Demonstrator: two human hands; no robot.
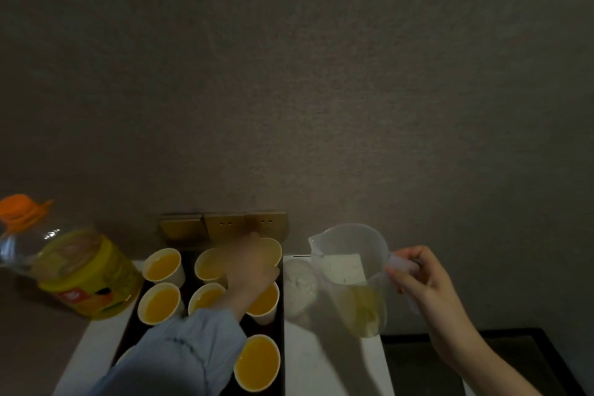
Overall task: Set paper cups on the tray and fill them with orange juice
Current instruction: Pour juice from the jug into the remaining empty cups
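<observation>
From my head view, my left hand (252, 270) reaches over the dark tray (279, 328) and curls its fingers round the rim of the far right paper cup (271, 249). The other cups (160, 265) on the tray hold orange juice. My right hand (418, 280) grips the handle of the clear jug (350, 267), right of the tray above the white counter (321, 360). The juice bottle (74, 270) stands at far left.

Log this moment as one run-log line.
left hand: on back-right cup | right hand: holds jug, nearly empty | tray: other cups filled
</observation>
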